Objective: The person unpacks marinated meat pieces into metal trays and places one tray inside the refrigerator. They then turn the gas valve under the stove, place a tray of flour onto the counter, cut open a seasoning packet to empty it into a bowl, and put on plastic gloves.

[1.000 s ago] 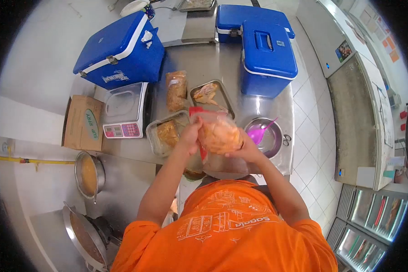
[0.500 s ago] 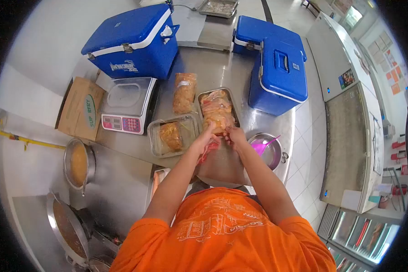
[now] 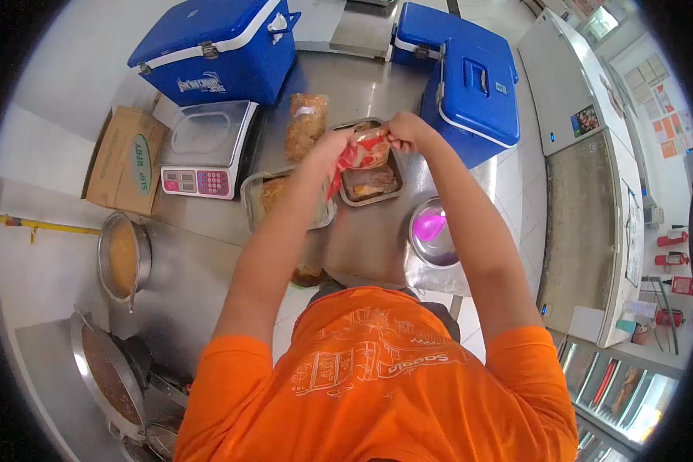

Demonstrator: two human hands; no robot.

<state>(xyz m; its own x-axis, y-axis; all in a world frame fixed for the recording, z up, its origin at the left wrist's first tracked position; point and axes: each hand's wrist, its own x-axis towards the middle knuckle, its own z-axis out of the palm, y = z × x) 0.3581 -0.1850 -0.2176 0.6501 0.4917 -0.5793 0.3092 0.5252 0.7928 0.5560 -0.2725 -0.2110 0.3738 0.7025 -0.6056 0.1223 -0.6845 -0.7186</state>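
My left hand point(image 3: 337, 146) pinched the red-marked plastic bag point(image 3: 369, 148) at one side, my right hand point(image 3: 406, 132) gripping its other edge — fingers curled tight. I held the bag over the metal tray point(image 3: 371, 202) on the counter point(image 3: 366, 242), between a clear dish point(image 3: 323, 219) and a metal bowl point(image 3: 443, 252) with a pink utensil point(image 3: 429, 225) in it.

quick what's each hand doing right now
Left hand: closed, holding the red-printed plastic bag.
Right hand: closed, holding the same bag's other side.
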